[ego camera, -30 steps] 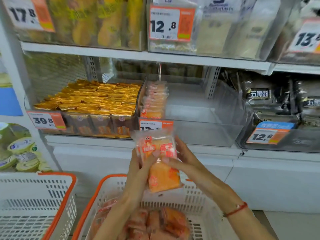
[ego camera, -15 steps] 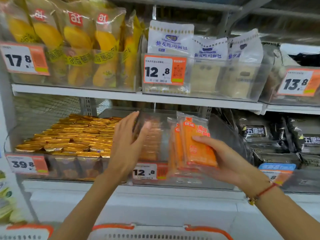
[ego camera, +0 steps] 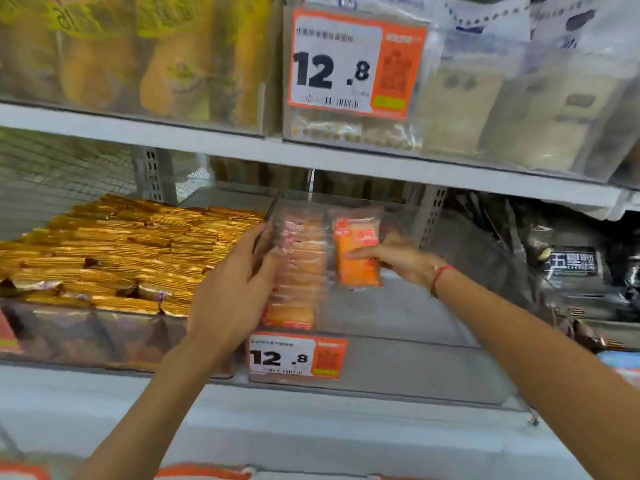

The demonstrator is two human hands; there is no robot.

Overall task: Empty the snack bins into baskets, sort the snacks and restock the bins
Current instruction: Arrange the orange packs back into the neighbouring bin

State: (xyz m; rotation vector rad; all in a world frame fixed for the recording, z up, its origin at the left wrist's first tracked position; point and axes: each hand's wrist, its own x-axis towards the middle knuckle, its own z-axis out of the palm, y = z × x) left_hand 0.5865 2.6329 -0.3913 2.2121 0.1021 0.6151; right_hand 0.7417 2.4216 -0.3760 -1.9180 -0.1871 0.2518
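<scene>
We're restocking the clear bin (ego camera: 398,362) with the 12.8 tag (ego camera: 298,358) on its front. Our right hand (ego camera: 398,259) has an orange snack pack (ego camera: 358,252) pinched between thumb and fingers, held upright inside the bin just beside the row of packs (ego camera: 299,268) already lined up along the bin's left wall. Our left hand (ego camera: 235,289) is at that row, fingers loosely spread with the thumb against the packs, looks like it's propping them up so they don't flop over.

These packs look super light and soft, thin crinkly plastic with something cakey inside, so we'd guess they squash easily. The film's probably a bit slippery too. Best place to hold seems to be the flat faces around the middle, gentle pinch, not the sealed edges, which would just bend.

Most of the bin to the right is bare, so there's plenty left to fill. The gold packs (ego camera: 114,258) next door sit in their own bin.
</scene>
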